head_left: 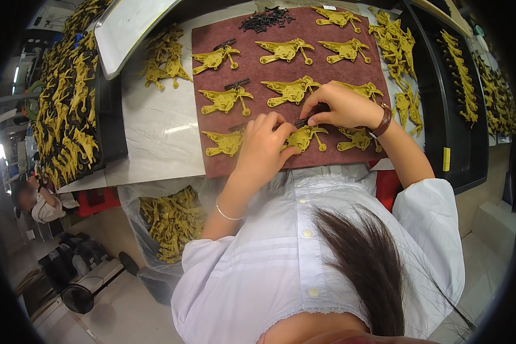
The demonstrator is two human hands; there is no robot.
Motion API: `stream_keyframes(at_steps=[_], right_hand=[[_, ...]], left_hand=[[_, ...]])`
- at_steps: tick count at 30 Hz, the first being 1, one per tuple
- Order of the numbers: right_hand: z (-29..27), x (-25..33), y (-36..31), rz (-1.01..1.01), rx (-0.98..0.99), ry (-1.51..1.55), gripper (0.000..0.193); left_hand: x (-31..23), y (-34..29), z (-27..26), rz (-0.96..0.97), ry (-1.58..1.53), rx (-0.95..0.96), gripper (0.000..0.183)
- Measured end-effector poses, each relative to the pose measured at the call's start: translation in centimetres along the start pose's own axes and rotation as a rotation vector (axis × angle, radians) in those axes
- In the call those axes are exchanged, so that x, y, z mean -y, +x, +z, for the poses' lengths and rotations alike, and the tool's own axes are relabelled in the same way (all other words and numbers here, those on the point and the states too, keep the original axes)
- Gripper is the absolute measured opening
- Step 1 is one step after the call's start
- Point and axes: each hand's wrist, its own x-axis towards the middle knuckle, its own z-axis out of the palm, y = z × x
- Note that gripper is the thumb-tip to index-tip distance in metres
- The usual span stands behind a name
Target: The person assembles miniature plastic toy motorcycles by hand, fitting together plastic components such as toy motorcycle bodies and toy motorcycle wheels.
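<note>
A yellow plastic part (307,137), shaped like a toy motorcycle body half, lies at the near middle of the dark red cloth (252,123). Curled at its left end, my left hand (264,146) presses it with thumb and fingers. My right hand (344,108) reaches over from the right and pinches a small black plastic part (303,122) at the upper edge of that yellow piece. Fingertips partly hide both parts. Under my left hand's outer side another yellow part (221,143) is half covered. A further one (358,139) lies below my right wrist.
More yellow parts (284,50) lie in rows on the cloth, some with black pieces. A pile of small black pieces (266,20) sits at the far edge. Black trays (112,114) flank the table. A plastic-lined bin of yellow parts (172,221) stands below, left.
</note>
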Motion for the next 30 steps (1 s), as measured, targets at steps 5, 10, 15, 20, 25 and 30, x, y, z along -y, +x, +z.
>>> stream_keyframes(at_steps=[5, 10, 15, 20, 25, 30], right_hand=[[0.3, 2.0, 0.0, 0.161, -0.131, -0.346, 0.016], [0.7, 2.8, -0.6, 0.115, -0.206, -0.396, 0.017], [-1.4, 3.0, -0.6, -0.016, -0.302, -0.136, 0.014], [-2.7, 2.8, 1.3, -0.051, -0.469, 0.046, 0.021], [-4.0, 1.5, 2.1, -0.092, -0.354, -0.120, 0.023], [-3.8, 0.9, 1.9, 0.005, -0.442, 0.225, 0.020]], left_hand=[[0.0, 0.3, -0.2, 0.007, -0.002, 0.006, 0.034], [-0.3, 0.5, -1.0, 0.003, 0.001, 0.025, 0.036], [0.4, 1.5, -2.1, -0.055, -0.292, -0.155, 0.042], [0.5, 5.4, -3.4, -0.021, -0.390, -0.138, 0.048], [0.4, 8.1, -2.7, 0.009, -0.511, -0.086, 0.045], [1.2, 9.0, -1.6, -0.222, -1.144, -0.163, 0.038]])
